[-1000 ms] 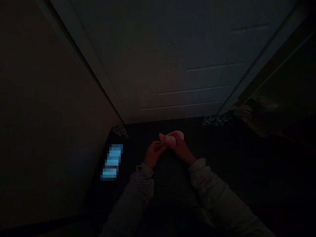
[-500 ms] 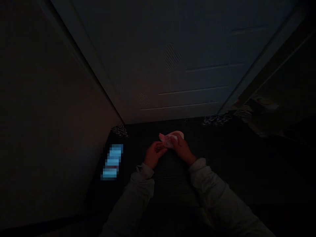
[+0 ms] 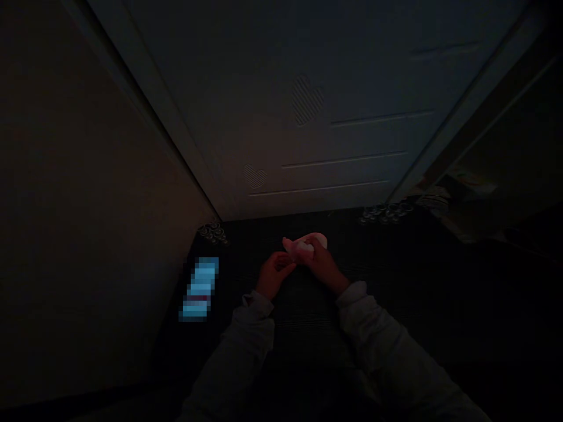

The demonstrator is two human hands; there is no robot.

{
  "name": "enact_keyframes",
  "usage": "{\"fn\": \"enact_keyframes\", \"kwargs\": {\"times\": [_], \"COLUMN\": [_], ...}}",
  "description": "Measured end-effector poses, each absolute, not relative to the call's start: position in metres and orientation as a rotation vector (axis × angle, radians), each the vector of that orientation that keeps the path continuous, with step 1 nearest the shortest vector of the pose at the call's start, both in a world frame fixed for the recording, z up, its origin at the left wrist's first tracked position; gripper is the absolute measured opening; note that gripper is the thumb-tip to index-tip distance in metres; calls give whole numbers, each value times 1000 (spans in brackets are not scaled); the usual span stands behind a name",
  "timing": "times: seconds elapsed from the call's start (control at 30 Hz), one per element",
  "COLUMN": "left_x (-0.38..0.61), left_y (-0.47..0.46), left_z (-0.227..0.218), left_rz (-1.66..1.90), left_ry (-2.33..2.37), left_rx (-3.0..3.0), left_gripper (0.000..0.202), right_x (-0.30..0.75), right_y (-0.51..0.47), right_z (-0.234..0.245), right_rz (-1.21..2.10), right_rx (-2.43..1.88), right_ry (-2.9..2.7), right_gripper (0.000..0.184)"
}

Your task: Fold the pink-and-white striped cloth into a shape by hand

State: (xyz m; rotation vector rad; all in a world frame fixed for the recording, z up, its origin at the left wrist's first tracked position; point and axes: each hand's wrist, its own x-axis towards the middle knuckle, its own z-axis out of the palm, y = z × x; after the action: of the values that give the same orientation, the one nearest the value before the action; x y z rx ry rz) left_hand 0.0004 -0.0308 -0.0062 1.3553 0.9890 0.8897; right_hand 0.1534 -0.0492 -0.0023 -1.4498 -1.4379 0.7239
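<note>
In the dim head view, a pale pink, soft-looking item (image 3: 317,238) lies on the dark wood-grain surface, rounded at its right end and narrowing to a point at its left. Its exact kind is too dark to make out. A whitish-pink patch shows on its near side, where my right hand (image 3: 323,264) is closed with the thumb pressed on it. My left hand (image 3: 271,275) is curled at the lower left edge of the same item, its fingertips meeting it. Whatever lies between the left fingertips is hidden in shadow.
A lit phone screen (image 3: 200,290), blurred into blocks, lies at the left. Small clusters of shiny rings (image 3: 213,232) and more rings (image 3: 385,213) sit along the back edge. Behind rises a pale panel (image 3: 352,140) with embossed hearts. Dim, unclear items (image 3: 470,181) stand at the right.
My right thumb has shifted slightly on the pink item, and its near side now looks smoother and pinker. My left hand has barely moved. The view has shifted very slightly.
</note>
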Motion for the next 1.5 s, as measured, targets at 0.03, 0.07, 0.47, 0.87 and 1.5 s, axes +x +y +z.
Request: {"fn": "enact_keyframes", "kwargs": {"times": [0.03,0.07,0.47,0.87,1.5], "left_x": [0,0,2,1,0], "left_y": [-30,-30,-32,-31,-30], "left_z": [-7,-8,-3,-8,-6], "left_rz": [892,892,886,874,887], "left_ry": [983,976,1016,979,1003], "left_rx": [1358,1361,1338,1392,1369], "left_gripper": [29,30,23,29,26], "right_x": [153,153,154,155,155], "right_y": [-49,-49,-50,-50,-50], "right_z": [-2,-2,-1,-1,1], "right_rz": [702,681,740,756,786], "right_rx": [-1457,-1474,-1460,-1449,-1434], "right_ry": [-1445,-1442,-1469,-1432,-1430], "right_gripper": [26,26,35,29,28]}}
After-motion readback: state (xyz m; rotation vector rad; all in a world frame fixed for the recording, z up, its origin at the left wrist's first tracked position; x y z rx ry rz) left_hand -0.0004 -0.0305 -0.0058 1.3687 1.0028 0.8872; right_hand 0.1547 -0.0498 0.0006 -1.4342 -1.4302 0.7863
